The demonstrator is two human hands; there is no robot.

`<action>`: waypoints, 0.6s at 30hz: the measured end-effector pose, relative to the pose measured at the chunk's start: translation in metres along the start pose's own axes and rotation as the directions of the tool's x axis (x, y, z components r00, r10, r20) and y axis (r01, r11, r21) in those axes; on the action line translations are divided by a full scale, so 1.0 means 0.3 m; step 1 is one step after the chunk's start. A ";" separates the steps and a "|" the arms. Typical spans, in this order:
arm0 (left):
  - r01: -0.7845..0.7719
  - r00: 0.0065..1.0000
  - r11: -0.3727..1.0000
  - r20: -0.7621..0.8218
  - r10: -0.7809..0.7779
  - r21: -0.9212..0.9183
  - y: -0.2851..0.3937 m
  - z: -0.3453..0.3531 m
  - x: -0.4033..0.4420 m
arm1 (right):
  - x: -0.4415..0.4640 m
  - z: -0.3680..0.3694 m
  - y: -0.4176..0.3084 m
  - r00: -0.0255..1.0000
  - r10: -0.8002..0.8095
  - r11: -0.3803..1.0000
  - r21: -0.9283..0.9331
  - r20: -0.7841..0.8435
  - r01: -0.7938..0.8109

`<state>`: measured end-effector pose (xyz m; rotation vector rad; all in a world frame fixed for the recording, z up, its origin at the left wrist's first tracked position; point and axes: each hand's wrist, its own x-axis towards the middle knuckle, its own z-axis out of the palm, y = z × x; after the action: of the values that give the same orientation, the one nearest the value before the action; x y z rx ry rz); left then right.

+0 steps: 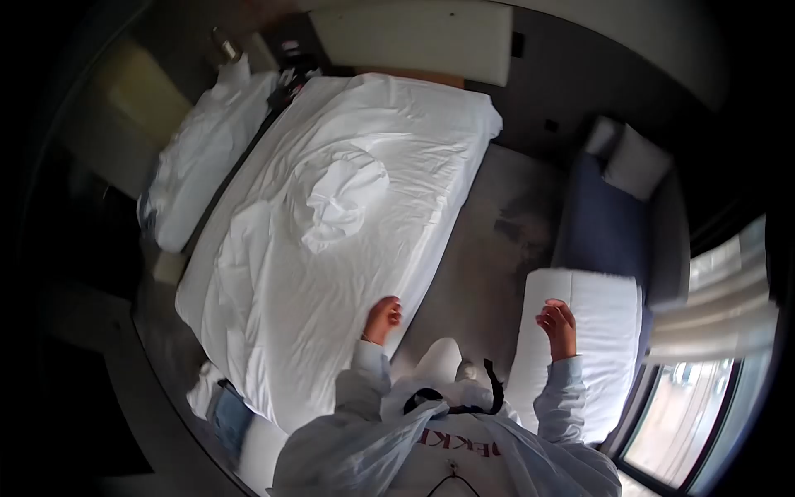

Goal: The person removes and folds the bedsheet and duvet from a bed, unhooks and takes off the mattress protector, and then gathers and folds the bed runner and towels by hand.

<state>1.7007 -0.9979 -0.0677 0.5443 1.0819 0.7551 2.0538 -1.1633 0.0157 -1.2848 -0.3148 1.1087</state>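
My left hand (383, 320) is held over the right edge of the bed, its fingers curled in and nothing seen in them. Below and beyond it the bed (323, 331) is covered by a wrinkled white sheet (406, 178). A crumpled heap of white linen (335, 199) lies near the middle of the bed. My right hand (558, 325) hangs in the air in front of a thick folded white duvet (592, 298). Its fingers are loosely bent and apart, with nothing visible between them.
A blue-grey sofa (604, 224) with a pale cushion (638, 161) stands at the right, near a window (679, 418) with a curtain (712, 319). More white bedding (203, 153) is piled at the left. Carpet (489, 240) runs between bed and sofa.
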 end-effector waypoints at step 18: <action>-0.159 0.972 0.982 0.156 0.174 -0.104 0.940 1.186 1.475 | 1.698 0.379 -0.696 0.981 -0.072 0.975 -0.196 0.178 0.107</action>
<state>2.0700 -0.4893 0.0163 0.6141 0.8521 0.8865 2.3175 -0.6677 0.0448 -1.3443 -0.6229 1.1328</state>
